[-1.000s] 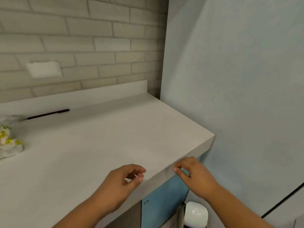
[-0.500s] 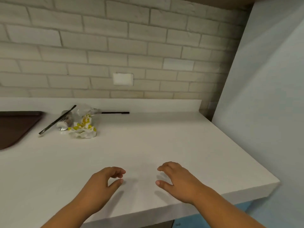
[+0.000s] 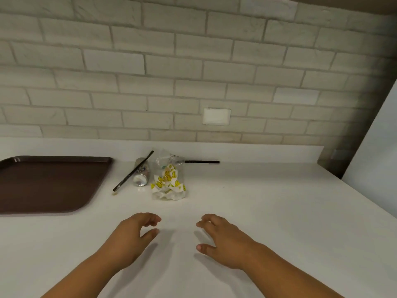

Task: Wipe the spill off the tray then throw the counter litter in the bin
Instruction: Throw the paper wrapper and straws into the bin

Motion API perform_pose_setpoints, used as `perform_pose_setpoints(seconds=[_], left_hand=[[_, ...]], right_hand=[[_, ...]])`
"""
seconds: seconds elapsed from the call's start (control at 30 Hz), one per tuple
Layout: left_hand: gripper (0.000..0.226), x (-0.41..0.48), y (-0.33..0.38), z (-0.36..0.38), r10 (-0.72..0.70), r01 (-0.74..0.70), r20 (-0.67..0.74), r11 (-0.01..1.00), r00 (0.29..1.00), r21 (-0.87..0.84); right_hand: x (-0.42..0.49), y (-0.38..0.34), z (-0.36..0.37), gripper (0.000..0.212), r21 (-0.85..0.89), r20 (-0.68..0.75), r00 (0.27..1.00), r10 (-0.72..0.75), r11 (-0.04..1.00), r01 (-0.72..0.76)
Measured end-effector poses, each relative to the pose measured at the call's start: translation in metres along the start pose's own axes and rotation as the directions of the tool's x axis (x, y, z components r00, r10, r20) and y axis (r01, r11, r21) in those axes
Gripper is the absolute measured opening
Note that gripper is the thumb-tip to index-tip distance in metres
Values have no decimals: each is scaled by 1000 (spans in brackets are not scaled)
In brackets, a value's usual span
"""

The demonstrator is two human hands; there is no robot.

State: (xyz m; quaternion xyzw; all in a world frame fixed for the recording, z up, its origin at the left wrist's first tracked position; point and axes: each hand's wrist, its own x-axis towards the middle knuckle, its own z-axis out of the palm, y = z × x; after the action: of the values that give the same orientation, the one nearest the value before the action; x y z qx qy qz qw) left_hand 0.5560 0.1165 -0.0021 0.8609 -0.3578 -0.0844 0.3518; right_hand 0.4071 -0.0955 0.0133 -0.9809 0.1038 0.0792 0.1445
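Ok, here's my feed right now. Both grips are low in view over the white surface [image 3: 268, 211], side by side with a gap between them. The left grip [image 3: 131, 237] is at 9 o'clock from the right grip [image 3: 223, 239]. Both are released, fingers loosely curled, nothing in either one. Going by the shadows they hover just off the surface, but I can't tell for sure whether the fingertips touch it.

The tray [image 3: 55, 157] is off at 10 o'clock from the grips. It's dark brown and flat on the surface, with its left part cut off by the frame edge, well apart from both grips.

The litter sits in a small cluster at 12 o'clock, near the back of the surface. There's a can [image 3: 141, 174] on its side with one end facing me. A black straw [image 3: 133, 171] lies slanted across it, lower end down on the surface toward the tray. Just right of the can is a crumpled wrapper [image 3: 168, 186] with yellow smileys. Behind that is some clear plastic [image 3: 165, 159]. A second straw [image 3: 202, 161] lies flat along the back edge at 1 o'clock, one end at the plastic.

Behind it all is a pale brick wall [image 3: 193, 61] with a white plate [image 3: 216, 116] on it. A light blue panel [image 3: 378, 151] stands at 2 o'clock.
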Motion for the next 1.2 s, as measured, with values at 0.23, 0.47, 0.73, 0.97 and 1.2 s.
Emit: perform_pose_setpoints(seconds=[0.23, 0.47, 0.73, 0.97, 1.2], left_hand=[[35, 51, -33, -18, 25, -24, -37, 999, 999, 25], [77, 118, -29, 9, 99, -89, -52, 980, 994, 177], [25, 150, -46, 30, 70, -59, -44, 973, 997, 225], [26, 134, -22, 30, 201, -202, -17, 975, 979, -96], [36, 121, -18, 16, 175, 16, 380, 893, 908, -450]], right_hand=[[57, -33, 7, 61, 11, -30, 999, 27, 1000, -27], [70, -20, 1, 61, 31, -36, 998, 48, 998, -47], [83, 14, -8, 57, 204, -173, 981, 89, 978, -52], [114, 12, -2, 89, 353, -264, 962, 71, 935, 28], [130, -2, 6, 48, 381, -229, 974, -4, 920, 93]])
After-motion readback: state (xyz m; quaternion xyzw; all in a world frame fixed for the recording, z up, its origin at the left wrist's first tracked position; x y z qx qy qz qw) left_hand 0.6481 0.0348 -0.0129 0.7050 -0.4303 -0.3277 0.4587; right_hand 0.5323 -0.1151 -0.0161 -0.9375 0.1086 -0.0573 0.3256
